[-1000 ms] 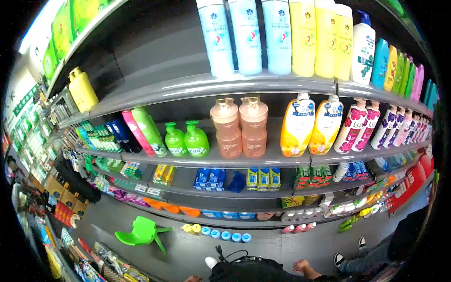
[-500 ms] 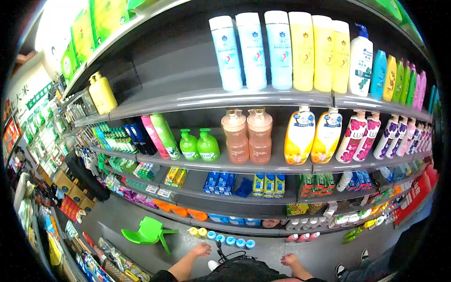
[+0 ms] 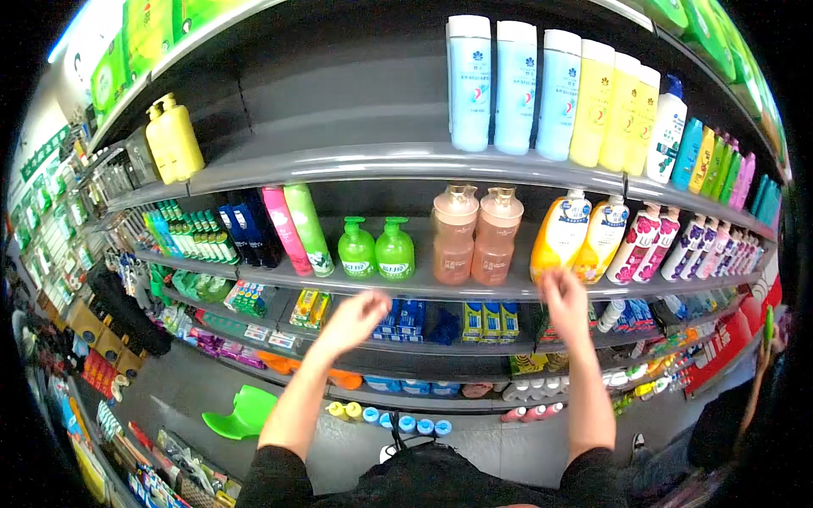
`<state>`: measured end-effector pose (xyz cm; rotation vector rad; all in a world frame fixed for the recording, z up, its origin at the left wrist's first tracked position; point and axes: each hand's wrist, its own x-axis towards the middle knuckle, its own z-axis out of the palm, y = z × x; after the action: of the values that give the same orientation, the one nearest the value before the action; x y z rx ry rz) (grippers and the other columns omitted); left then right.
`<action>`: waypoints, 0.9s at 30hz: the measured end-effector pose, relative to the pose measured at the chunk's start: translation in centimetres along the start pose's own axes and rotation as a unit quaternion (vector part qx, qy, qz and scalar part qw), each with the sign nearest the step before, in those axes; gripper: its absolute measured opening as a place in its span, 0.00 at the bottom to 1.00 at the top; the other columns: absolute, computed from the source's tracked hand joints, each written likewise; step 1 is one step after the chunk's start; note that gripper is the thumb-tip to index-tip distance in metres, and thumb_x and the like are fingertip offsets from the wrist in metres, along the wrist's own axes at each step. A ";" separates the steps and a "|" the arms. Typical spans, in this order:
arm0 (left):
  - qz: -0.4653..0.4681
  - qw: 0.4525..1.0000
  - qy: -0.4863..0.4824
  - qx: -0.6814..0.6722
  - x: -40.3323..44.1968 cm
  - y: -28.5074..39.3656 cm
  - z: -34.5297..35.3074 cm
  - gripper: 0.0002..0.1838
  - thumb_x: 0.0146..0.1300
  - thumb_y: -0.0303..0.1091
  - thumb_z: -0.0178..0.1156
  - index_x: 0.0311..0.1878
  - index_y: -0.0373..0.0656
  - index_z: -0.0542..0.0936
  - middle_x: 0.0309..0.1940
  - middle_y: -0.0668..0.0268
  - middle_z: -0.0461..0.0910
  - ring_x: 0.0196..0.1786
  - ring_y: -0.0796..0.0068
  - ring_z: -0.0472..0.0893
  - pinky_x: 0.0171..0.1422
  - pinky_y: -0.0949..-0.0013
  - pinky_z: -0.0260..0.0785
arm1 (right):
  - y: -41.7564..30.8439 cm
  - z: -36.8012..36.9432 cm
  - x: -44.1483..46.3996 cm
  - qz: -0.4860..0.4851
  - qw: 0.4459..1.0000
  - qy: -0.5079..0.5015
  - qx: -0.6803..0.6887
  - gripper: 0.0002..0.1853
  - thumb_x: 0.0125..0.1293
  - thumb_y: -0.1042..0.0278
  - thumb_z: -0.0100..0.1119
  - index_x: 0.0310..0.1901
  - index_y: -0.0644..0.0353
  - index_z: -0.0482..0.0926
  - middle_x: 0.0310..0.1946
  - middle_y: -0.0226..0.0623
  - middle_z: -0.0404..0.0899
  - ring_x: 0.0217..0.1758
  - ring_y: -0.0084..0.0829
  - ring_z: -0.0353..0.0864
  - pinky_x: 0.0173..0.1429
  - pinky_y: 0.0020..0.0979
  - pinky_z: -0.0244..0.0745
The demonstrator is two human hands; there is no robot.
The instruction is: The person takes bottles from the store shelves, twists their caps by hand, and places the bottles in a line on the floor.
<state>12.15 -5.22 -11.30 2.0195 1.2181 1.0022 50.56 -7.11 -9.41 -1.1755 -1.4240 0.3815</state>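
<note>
My left hand (image 3: 364, 317) is raised in front of the lower shelf, its fingers loosely bent and slightly blurred, with nothing held. Above it stand two green pump bottles (image 3: 357, 254). My right hand (image 3: 562, 295) is up at the shelf edge, just in front of the foot of an orange-and-white pump bottle (image 3: 561, 233). Its fingers look loosely apart, and whether they touch the bottle cannot be told. A second such bottle (image 3: 600, 240) is beside it. Between my hands, two pinkish-brown bottles (image 3: 455, 241) stand upright on the same shelf.
Light-blue bottles (image 3: 470, 89) and yellow bottles (image 3: 593, 106) line the upper shelf, with yellow pump bottles (image 3: 174, 144) at its left end. Toothpaste-like boxes (image 3: 489, 323) lie below. A green chair (image 3: 241, 412) is on the floor. Another person (image 3: 732, 423) stands at right.
Both my hands have risen from near my waist to the shelf with the pump bottles. The view has shifted, so the shelf goods sit differently in it. The other person's arm now shows at right.
</note>
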 end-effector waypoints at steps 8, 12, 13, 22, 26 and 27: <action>0.261 0.963 0.054 -0.037 11.9 16.5 -8.2 0.12 0.65 0.33 0.58 0.47 0.35 0.77 0.42 0.62 0.81 0.45 0.76 0.79 0.53 0.71 0.71 | -19.5 5.3 12.0 -0.240 0.958 0.082 -0.135 0.15 0.60 0.66 0.63 0.44 0.65 0.75 0.36 0.44 0.81 0.33 0.34 0.82 0.40 0.32 0.76; 0.306 0.942 0.133 0.028 18.2 19.5 -9.1 0.18 0.60 0.36 0.62 0.48 0.33 0.76 0.43 0.56 0.81 0.48 0.69 0.80 0.56 0.67 0.72 | -20.5 7.8 16.7 -0.260 0.923 0.133 -0.251 0.25 0.56 0.58 0.66 0.48 0.68 0.73 0.41 0.52 0.80 0.43 0.47 0.82 0.49 0.40 0.76; 0.309 0.938 0.153 0.043 19.5 19.9 -9.2 0.19 0.59 0.37 0.62 0.49 0.33 0.76 0.45 0.54 0.81 0.49 0.67 0.81 0.57 0.66 0.72 | -20.5 8.2 17.2 -0.249 0.923 0.134 -0.261 0.27 0.55 0.57 0.66 0.49 0.69 0.72 0.43 0.54 0.79 0.46 0.48 0.81 0.51 0.41 0.75; 0.190 0.976 0.082 0.069 27.2 21.0 -9.2 0.41 0.53 0.51 0.67 0.57 0.22 0.70 0.45 0.48 0.80 0.45 0.63 0.81 0.51 0.66 0.73 | -19.7 9.3 20.4 -0.164 0.926 0.133 -0.313 0.28 0.55 0.58 0.66 0.48 0.73 0.71 0.33 0.55 0.82 0.37 0.48 0.84 0.45 0.40 0.78; 0.188 0.979 0.049 0.057 28.1 21.8 -8.9 0.39 0.52 0.54 0.67 0.54 0.24 0.74 0.41 0.51 0.80 0.40 0.69 0.79 0.44 0.68 0.72 | -19.8 9.1 21.6 -0.135 0.931 0.133 -0.313 0.26 0.55 0.60 0.66 0.49 0.73 0.73 0.29 0.51 0.83 0.30 0.40 0.86 0.40 0.35 0.80; 0.189 0.979 0.052 0.054 28.1 21.9 -8.6 0.39 0.52 0.55 0.67 0.54 0.26 0.75 0.40 0.52 0.81 0.39 0.70 0.79 0.43 0.68 0.72 | -19.7 9.1 21.7 -0.134 0.934 0.126 -0.306 0.25 0.54 0.59 0.66 0.46 0.72 0.73 0.31 0.53 0.82 0.35 0.44 0.84 0.44 0.38 0.79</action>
<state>23.99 11.69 18.98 2.3681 0.9762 1.2549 38.52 5.36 15.87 -1.4313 -1.4903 -0.4275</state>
